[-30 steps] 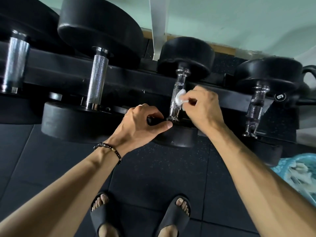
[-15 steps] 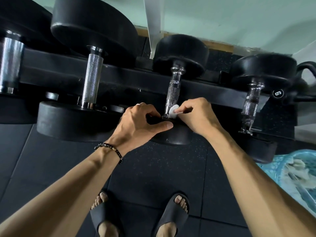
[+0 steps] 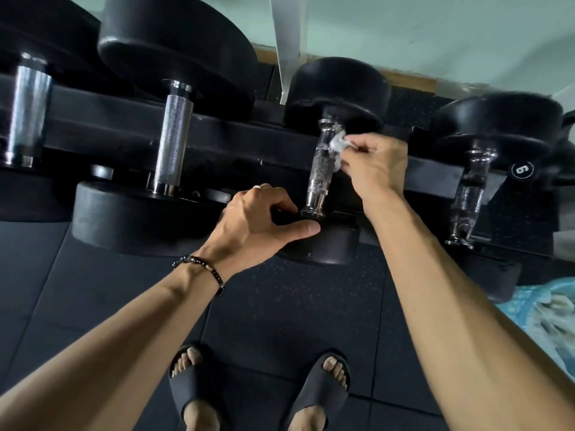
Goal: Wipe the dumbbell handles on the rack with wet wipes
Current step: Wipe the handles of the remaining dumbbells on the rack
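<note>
Now wiping: right hand (image 3: 378,169) pinches wipe (image 3: 338,144) on far handle (image 3: 322,172) end | left hand (image 3: 258,223) grips near weight (image 3: 326,244) | next: stroke nearward.

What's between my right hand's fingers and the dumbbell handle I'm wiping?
In the head view, a crumpled white wet wipe, pinched by the right hand, sits against the upper part of the chrome handle.

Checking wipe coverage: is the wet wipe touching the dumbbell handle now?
Touching. In the head view the wet wipe, pinched in the right hand, presses against the upper end of the dumbbell handle, with no gap showing.
</note>
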Tool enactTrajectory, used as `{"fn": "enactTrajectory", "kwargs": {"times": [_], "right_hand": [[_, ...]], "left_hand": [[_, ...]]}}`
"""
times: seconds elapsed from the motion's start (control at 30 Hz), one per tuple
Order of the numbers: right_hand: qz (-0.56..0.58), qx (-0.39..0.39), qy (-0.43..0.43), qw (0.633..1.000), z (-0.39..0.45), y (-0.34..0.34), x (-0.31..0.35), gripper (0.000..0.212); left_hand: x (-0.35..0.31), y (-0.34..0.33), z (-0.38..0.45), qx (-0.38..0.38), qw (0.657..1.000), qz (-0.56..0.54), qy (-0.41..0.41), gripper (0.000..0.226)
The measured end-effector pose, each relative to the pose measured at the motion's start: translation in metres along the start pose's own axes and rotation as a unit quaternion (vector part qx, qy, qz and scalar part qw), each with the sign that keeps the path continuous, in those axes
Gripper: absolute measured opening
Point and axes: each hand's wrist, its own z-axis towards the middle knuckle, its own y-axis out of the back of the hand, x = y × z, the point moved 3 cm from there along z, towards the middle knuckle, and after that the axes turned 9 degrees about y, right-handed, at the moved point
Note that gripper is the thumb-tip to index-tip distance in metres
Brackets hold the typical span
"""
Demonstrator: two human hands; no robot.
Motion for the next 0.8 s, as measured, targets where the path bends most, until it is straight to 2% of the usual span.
{"fn": "enactTrajectory", "kwargs": {"times": [0.1,0.2,0.27,0.37,0.43,0.47,0.53,0.6,0.63,0.73,0.8], "right_hand": [[-0.012,-0.028,0.006,1.000,-0.003,-0.005,-0.003,0.019],[-0.061,0.045,-0.013,0.997,-0.040,0.004,-0.002,0.022],[-0.063,0.072,0.011,0.995,-0.042,0.005,0.003,0.021],[-0.062,-0.015,0.038,0.997,-0.007,0.000,0.009,0.013],[-0.039,-0.029,0.010,0.999,0.006,-0.007,0.001,0.015],[-0.046,-0.005,-0.011,0.999,0.002,-0.006,-0.007,0.017],[-0.076,0.089,-0.052,0.992,-0.023,0.003,-0.012,0.018],[-0.106,0.165,-0.058,0.979,-0.041,0.009,-0.011,0.017],[-0.099,0.165,-0.051,0.980,-0.039,0.009,-0.008,0.017],[-0.020,0.071,-0.065,0.995,-0.021,0.005,0.000,0.023],[0.001,0.044,-0.066,0.997,-0.023,0.001,-0.005,0.020]], "left_hand": [[0.000,0.000,0.000,0.000,1.000,0.001,-0.003,0.038],[-0.001,0.000,0.000,0.002,1.000,0.006,0.000,0.038],[0.000,-0.001,0.001,0.002,1.000,0.007,-0.001,0.038],[0.003,-0.001,0.002,0.001,1.000,0.003,-0.005,0.039],[0.004,-0.001,0.002,0.002,1.000,0.007,-0.009,0.041],[0.003,-0.001,0.002,0.005,1.000,0.007,-0.008,0.041],[0.002,0.000,0.002,0.006,1.000,0.008,-0.006,0.039],[0.002,0.000,0.002,0.005,1.000,0.011,-0.005,0.038],[0.002,0.000,0.001,0.003,1.000,0.011,-0.005,0.037],[0.003,-0.001,0.002,0.003,1.000,0.005,-0.009,0.037],[0.003,-0.001,0.002,0.002,1.000,0.006,-0.010,0.037]]}}
